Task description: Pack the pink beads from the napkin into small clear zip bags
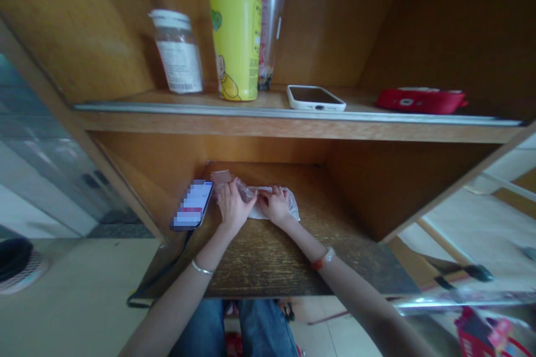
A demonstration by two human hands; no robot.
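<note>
Deep on the lower shelf, my left hand (233, 205) is closed on a crinkled clear plastic wrapper (246, 192). Close beside it, my right hand (274, 206) has its fingers curled over a thin white plastic bag (293, 209) that lies flat on the wood. The thumbs of both hands almost meet where the wrapper and the bag come together. What lies under the fingers is hidden. A pale pinkish packet (220, 177) shows behind my left hand. Left of it lies a lit phone (192, 206) with a dark cord.
The shelf above (293, 125) overhangs my hands. On it stand a white-capped jar (178, 56), a yellow bottle (237, 33), a lidded clear cup (271, 22), a white phone (316, 97) and a red case (421, 101). Wooden side walls flank the lower compartment.
</note>
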